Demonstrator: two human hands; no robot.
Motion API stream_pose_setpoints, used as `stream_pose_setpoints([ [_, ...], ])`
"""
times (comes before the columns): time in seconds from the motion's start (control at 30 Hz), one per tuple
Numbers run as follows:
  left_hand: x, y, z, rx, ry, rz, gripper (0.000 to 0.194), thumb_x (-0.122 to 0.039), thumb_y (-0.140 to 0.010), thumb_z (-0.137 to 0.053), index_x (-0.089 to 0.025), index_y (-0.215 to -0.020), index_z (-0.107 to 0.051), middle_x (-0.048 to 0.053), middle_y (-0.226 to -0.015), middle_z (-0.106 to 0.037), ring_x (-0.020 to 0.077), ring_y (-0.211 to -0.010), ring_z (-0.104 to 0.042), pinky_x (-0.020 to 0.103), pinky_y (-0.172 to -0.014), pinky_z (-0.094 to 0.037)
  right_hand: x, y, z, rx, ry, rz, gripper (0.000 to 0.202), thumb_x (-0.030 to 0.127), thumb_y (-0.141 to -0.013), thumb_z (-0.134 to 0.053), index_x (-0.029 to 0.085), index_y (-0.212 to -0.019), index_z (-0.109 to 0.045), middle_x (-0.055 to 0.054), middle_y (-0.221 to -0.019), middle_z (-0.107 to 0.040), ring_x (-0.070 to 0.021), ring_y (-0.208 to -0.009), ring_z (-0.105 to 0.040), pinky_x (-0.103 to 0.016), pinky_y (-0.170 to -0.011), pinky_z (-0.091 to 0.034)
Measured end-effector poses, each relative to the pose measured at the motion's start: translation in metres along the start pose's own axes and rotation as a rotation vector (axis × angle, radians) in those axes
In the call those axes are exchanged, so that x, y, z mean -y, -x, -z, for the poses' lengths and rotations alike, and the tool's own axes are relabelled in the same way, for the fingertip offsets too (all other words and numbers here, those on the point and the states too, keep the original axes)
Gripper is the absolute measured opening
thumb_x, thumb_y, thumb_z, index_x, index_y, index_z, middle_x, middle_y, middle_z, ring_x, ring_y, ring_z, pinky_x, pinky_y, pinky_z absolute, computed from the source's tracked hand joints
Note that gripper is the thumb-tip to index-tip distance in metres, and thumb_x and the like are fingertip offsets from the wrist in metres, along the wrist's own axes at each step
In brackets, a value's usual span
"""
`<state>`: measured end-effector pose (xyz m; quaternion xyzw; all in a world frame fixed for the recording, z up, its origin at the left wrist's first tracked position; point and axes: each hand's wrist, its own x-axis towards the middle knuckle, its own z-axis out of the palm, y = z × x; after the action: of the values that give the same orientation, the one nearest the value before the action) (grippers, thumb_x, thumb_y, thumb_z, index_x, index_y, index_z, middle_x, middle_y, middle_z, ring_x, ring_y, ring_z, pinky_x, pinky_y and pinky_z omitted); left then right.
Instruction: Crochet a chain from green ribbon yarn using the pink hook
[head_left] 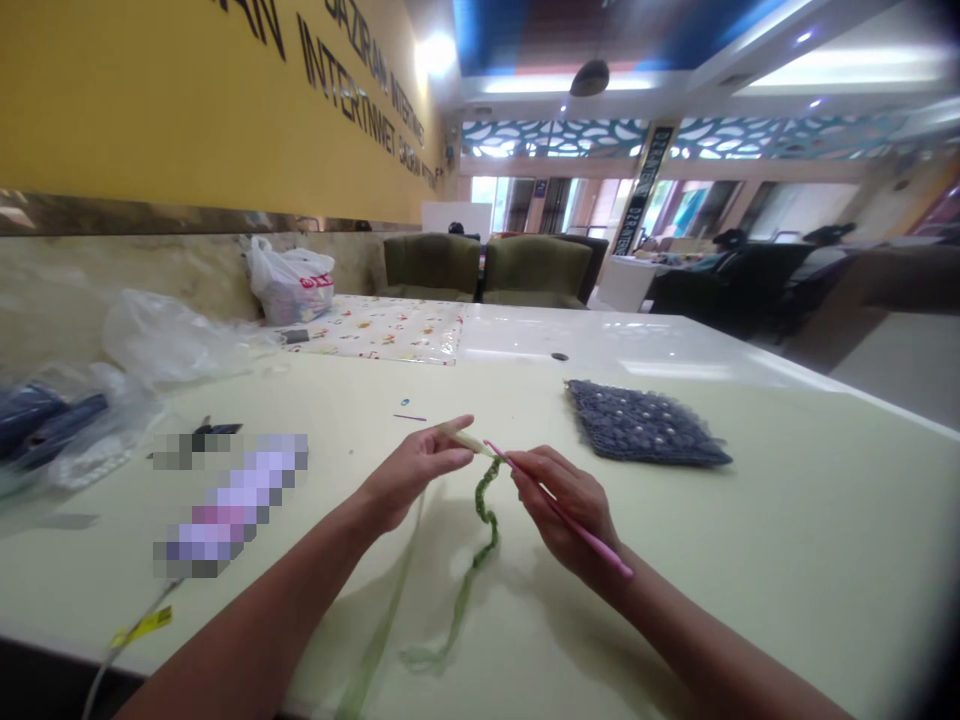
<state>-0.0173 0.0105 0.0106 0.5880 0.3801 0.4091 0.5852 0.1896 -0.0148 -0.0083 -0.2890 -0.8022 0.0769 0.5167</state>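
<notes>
A pink crochet hook (577,525) slants through my right hand (566,505), whose fingers are closed round it. Its tip is beside my left hand (412,465), which has pale green yarn (466,440) stretched over its raised index finger. From the hook's tip hangs a short twisted green chain of yarn (486,510), ending in a loose tail on the table. Another green strand runs down below my left hand toward the near edge. The other fingers of my left hand are curled, partly hidden.
A dark beaded knitted piece (645,425) lies right on the pale table (795,520). Left are a blurred-out purple object (240,500), a cable, black scissors-like item and clear plastic bags (169,340). A white bag (289,285) stands farther back; chairs and people are beyond.
</notes>
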Motion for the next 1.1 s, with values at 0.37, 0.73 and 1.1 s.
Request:
stream_pose_setpoints([
  [0.37,0.005,0.007,-0.02,0.043,0.408,0.061,0.101,-0.014,-0.068,-0.08,-0.019,-0.151,-0.023,-0.001,-0.084,-0.067,0.0135,-0.084,-0.06,0.034,-0.098,-0.033,-0.003,0.004,-0.007,0.053,0.108,0.121,0.027,0.011,-0.091,-0.051,0.02,-0.114,-0.061,-0.005,-0.085,-0.066,-0.0117,-0.07,-0.064,-0.021,-0.061,-0.051],
  [0.73,0.008,0.008,-0.02,0.072,0.193,0.12,0.103,-0.011,-0.071,-0.075,-0.024,-0.153,-0.014,-0.007,-0.068,-0.057,0.0098,-0.068,-0.052,0.03,-0.081,-0.038,-0.005,0.004,-0.007,0.213,0.425,0.221,0.013,0.012,-0.092,-0.047,0.017,-0.091,-0.06,0.0,-0.068,-0.059,-0.0103,-0.055,-0.05,-0.023,-0.051,-0.033],
  [1.1,0.0,0.008,-0.021,0.183,0.593,0.34,0.057,-0.003,-0.071,-0.068,-0.012,-0.126,-0.057,0.005,-0.086,-0.067,0.0121,-0.075,-0.062,0.031,-0.086,-0.044,0.014,0.005,-0.006,0.049,0.673,0.348,0.016,0.011,-0.089,-0.049,0.019,-0.076,-0.05,0.0,-0.061,-0.051,-0.014,-0.056,-0.039,-0.03,-0.055,-0.026],
])
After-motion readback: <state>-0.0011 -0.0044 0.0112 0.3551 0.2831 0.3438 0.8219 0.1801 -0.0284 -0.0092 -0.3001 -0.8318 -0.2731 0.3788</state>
